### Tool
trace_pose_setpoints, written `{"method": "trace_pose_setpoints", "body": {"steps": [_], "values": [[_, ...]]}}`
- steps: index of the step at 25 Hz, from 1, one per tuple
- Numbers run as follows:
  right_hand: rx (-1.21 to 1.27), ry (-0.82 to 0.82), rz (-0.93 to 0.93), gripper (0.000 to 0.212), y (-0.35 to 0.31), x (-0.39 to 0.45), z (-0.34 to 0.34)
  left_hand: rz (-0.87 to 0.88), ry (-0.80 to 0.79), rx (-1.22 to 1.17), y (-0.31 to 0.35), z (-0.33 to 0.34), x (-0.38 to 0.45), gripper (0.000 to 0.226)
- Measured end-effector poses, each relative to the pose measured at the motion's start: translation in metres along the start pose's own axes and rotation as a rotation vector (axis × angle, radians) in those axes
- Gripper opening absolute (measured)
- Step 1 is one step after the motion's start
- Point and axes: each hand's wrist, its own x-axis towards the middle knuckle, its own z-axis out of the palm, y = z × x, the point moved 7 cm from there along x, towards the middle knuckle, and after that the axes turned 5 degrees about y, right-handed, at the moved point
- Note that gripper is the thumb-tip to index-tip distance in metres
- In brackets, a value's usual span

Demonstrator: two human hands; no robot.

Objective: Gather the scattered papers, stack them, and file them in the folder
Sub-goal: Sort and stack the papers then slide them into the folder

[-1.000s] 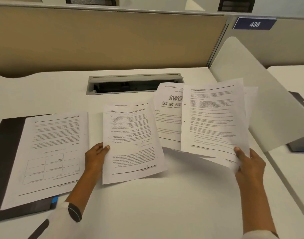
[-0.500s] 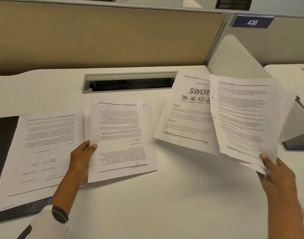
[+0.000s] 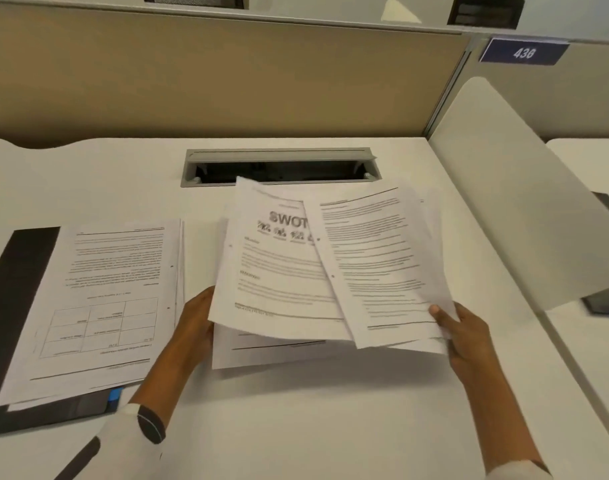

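Note:
A black folder [image 3: 22, 278] lies open at the left of the white desk [image 3: 296, 427], with a stack of printed papers [image 3: 105, 299] on it. My right hand [image 3: 467, 336] pinches the lower right corner of a fanned bundle, with a text sheet [image 3: 375, 265] on top and a "SWOT" sheet [image 3: 279, 275] under it. The bundle hangs over another printed sheet [image 3: 261, 355], whose left edge my left hand [image 3: 195, 323] holds. The fingers of that hand are hidden under the papers.
A grey cable slot [image 3: 279, 168] is sunk into the desk behind the papers. A beige partition [image 3: 209, 81] closes the back. A white curved divider [image 3: 510, 209] stands at the right, with a dark grey object [image 3: 604, 301] behind it.
My right hand has carried its bundle left, over the sheet held by my left hand. The two lots of papers now overlap in the middle of the desk.

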Motion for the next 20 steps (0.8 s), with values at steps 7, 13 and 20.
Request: {"method": "trace_pose_setpoints", "body": {"steps": [7,13,20], "values": [[-0.232,0.008,-0.127,0.003,0.010,0.004,0.014,-0.248,-0.109,-0.086,-0.005,0.004,0.001,0.041],[-0.051,0.148,-0.113,0.023,-0.008,0.024,-0.014,-0.150,0.050,-0.036,-0.008,-0.020,0.004,0.030],[-0.050,0.083,-0.153,0.021,-0.010,0.012,0.039,-0.107,0.130,-0.041,-0.008,-0.026,0.001,0.032]]}}
